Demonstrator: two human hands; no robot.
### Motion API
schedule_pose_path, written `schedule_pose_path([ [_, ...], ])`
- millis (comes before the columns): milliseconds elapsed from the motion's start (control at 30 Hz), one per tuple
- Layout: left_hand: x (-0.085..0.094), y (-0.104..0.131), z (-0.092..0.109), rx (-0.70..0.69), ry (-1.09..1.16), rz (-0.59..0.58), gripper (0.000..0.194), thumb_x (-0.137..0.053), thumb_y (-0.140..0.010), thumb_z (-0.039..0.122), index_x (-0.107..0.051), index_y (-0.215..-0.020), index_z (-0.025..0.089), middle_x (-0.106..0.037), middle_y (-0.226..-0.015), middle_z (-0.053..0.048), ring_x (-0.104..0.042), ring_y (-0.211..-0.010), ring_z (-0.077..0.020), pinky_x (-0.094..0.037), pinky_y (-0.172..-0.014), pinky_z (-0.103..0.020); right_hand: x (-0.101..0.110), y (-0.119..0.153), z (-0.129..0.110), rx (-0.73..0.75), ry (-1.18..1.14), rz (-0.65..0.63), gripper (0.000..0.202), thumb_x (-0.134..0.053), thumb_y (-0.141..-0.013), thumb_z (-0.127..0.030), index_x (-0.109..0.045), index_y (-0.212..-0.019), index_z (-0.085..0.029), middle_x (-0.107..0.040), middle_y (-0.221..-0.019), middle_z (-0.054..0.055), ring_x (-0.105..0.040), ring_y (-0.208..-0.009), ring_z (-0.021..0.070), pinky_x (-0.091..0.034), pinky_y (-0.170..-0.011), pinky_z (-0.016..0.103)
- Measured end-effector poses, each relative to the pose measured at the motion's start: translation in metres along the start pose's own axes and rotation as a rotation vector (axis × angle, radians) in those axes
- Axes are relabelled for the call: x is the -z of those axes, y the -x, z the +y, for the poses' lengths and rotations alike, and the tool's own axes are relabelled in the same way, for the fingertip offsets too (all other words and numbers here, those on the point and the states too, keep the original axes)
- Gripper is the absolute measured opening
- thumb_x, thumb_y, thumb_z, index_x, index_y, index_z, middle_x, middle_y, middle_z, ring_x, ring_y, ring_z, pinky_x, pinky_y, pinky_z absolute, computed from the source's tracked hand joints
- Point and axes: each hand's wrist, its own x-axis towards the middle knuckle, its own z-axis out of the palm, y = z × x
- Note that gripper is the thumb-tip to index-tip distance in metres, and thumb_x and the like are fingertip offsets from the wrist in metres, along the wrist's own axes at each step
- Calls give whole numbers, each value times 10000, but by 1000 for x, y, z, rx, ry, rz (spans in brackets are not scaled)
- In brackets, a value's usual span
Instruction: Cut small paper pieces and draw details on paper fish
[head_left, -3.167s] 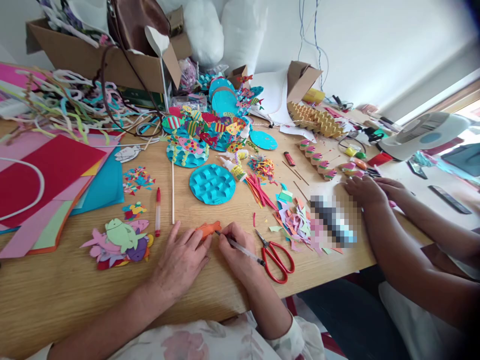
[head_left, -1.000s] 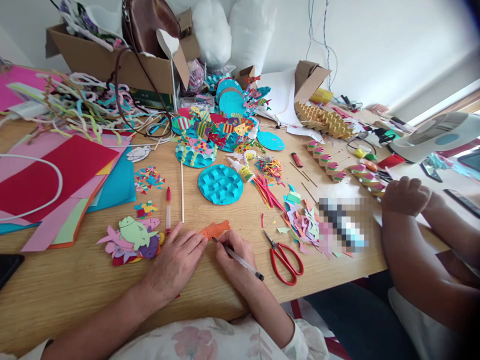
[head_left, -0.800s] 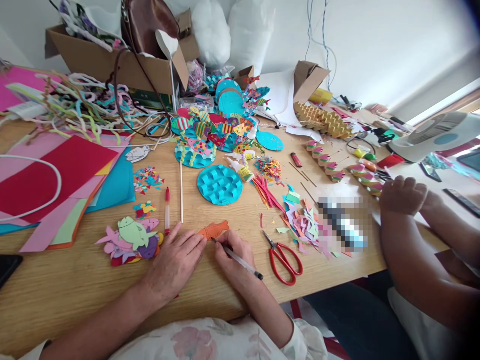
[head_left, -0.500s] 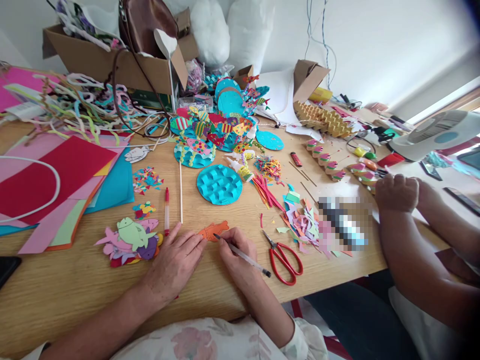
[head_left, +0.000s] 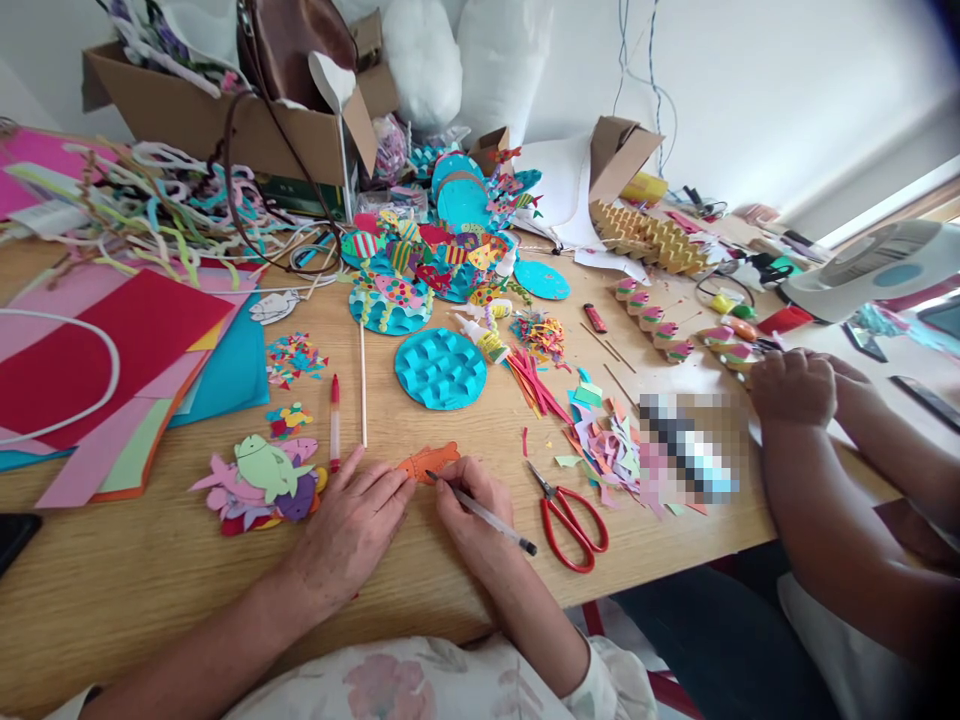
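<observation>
An orange paper fish [head_left: 436,461] lies flat on the wooden table between my hands. My left hand [head_left: 356,525] rests palm down at its left end, fingers stretched and the fingertips on the paper. In my right hand [head_left: 474,510] is a clear pen with a black cap end [head_left: 496,523], its tip touching the fish. Left of my left hand sits a pile of cut paper fish [head_left: 266,475], a green one on top. Red-handled scissors [head_left: 574,525] lie to the right of my right hand.
Ahead are a blue woven paper disc [head_left: 440,369] and a thin stick [head_left: 363,385], with a red pen [head_left: 334,423] nearby. Paper scraps [head_left: 607,445] lie to the right. Another person's hands [head_left: 793,388] are at the far right. Coloured sheets [head_left: 112,350] cover the left side.
The top end of the pen in my right hand has tilted slightly left. My left hand and the orange fish keep nearly the same place.
</observation>
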Motion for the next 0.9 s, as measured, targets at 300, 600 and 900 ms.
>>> schedule_pose_path([
  [300,0,0,0,1,0,-9,308,-363,-888,101,-642,-1004,162,-684,-961,-55,-588,-926,-197,-373,-989,-517,-1,-1,3,-7,16,-38,87,-489,-747,-187,-546,-682,-200,-560,-553,-25,-510,-475,113,-394,-480,214],
  [600,0,0,1,14,-1,-21,300,-372,-883,98,-635,-1013,161,-683,-965,-53,-589,-931,-213,-371,-981,-513,-2,-1,1,8,55,-63,95,-486,-766,-190,-563,-712,-205,-614,-617,-10,-542,-522,120,-427,-523,223],
  [900,2,-2,2,9,-2,-3,283,-378,-880,95,-634,-995,134,-680,-948,-65,-586,-916,-220,-381,-963,-513,-2,-2,0,24,54,-77,115,-482,-771,-199,-581,-718,-174,-625,-624,8,-562,-539,124,-437,-534,219],
])
